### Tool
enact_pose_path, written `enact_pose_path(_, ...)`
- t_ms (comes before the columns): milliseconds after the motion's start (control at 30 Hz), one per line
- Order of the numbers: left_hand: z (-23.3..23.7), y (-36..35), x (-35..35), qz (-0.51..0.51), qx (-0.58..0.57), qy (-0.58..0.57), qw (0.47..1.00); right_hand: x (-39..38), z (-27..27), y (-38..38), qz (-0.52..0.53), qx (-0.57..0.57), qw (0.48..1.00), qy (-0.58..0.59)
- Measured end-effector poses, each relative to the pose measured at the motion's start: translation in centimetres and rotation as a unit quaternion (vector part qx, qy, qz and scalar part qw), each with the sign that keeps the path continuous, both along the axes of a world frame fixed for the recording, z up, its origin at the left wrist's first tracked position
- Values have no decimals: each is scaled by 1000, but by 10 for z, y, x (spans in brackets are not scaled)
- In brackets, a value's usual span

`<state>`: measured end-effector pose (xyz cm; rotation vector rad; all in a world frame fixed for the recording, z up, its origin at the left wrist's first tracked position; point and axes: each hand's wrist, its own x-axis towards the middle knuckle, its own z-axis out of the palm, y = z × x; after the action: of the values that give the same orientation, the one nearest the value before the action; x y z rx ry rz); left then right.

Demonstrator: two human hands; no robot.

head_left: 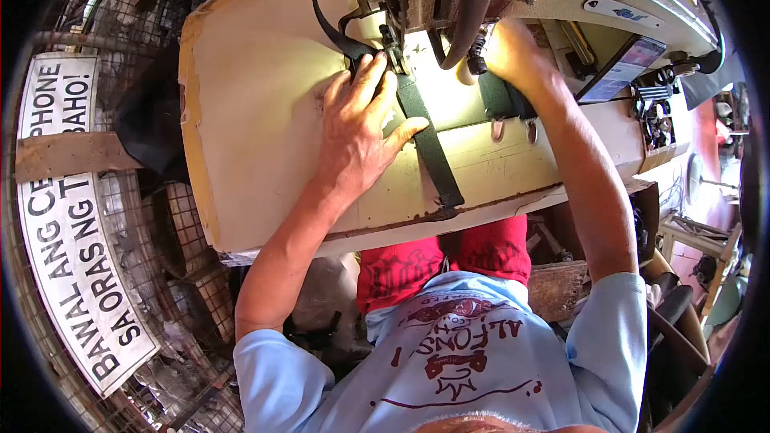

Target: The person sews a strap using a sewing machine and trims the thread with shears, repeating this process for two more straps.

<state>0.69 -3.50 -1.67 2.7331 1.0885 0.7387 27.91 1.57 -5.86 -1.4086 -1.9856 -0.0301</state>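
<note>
A black webbing strap (433, 152) runs from the sewing machine's presser foot (393, 48) toward the front edge of the table. My left hand (361, 116) lies with its fingers stretched, the fingertips on dark strap beside the foot and the thumb on the strap's near part. A loop of the strap (321, 8) with a buckle-like piece (369, 4) rises behind those fingers. To the right of the machine head (425, 0), my right hand (513, 52) is bright and blurred, its fingers partly hidden. Just below it is a piece of dark material (501, 99).
The pale worktable (249, 112) has a worn front edge. At right stand a phone (630, 64), a yellow cutter-like tool (579, 44) and a holder with dark small parts (658, 112). A printed sign (84, 224) hangs on wire mesh at left.
</note>
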Motion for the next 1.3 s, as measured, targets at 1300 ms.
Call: enact_pose_path(1300,4,16,1,48,-32,27,998,436,195,13,-258,-45,886,-382)
